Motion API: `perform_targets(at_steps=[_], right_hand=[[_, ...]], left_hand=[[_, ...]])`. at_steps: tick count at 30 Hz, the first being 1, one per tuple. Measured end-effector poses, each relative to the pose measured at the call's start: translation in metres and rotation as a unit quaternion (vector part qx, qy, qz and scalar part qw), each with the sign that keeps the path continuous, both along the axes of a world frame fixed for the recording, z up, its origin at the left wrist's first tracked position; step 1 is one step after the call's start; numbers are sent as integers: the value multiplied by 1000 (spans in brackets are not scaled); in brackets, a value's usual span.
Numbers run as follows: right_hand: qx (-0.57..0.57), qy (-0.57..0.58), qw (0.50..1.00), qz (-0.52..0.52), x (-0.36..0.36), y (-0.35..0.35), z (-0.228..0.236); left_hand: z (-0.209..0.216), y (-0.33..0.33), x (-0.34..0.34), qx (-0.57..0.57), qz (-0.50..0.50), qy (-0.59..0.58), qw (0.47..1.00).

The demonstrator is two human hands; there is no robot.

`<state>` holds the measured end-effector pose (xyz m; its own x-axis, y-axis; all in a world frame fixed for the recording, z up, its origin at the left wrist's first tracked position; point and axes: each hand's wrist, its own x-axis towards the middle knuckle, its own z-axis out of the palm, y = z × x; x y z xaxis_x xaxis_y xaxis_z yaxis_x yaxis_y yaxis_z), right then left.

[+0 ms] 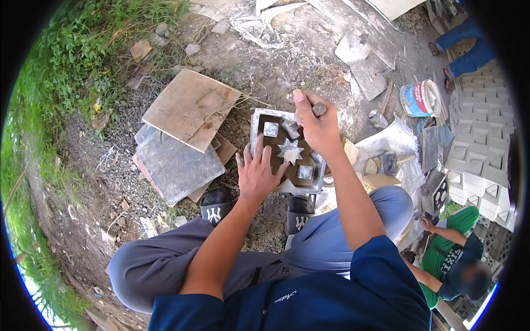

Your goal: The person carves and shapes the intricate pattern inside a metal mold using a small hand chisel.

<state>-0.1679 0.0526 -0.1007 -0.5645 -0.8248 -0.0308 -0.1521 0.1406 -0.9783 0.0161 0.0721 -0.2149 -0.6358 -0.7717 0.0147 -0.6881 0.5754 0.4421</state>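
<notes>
On the ground between my feet lies a square metal mould [274, 112], its rim dusted with pale powder. Inside it, brown-grey material surrounds a star-shaped piece [289, 150] in the middle and small square blocks [270, 129] near the corners. My left hand [255, 175] rests on the mould's left side with fingers spread and nothing in them. Above the right side, my right hand [320, 128] is closed around a grey tool with a blunt round end [318, 109]. The rest of that tool is hidden by the fist.
To the left lie a wooden board [190, 107] and a grey slab [179, 165]. A paint bucket [420, 99] stands at the right, before stacked pale blocks [477, 132]. A co-worker [455, 254] crouches at lower right; another person's legs [461, 47] show beyond.
</notes>
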Motion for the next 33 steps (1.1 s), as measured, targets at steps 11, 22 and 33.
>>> perform_targets(at_steps=[11,22,33], right_hand=[[-114,-44,992,24,6,10,23],[-84,0,996,-5,10,9,-13],[-75,1,997,35,13,11,-18]], left_hand=[[3,1,0,21,1,6,1000],[4,0,-3,17,-1,-10,1000],[3,2,-1,45,-1,-6,999]])
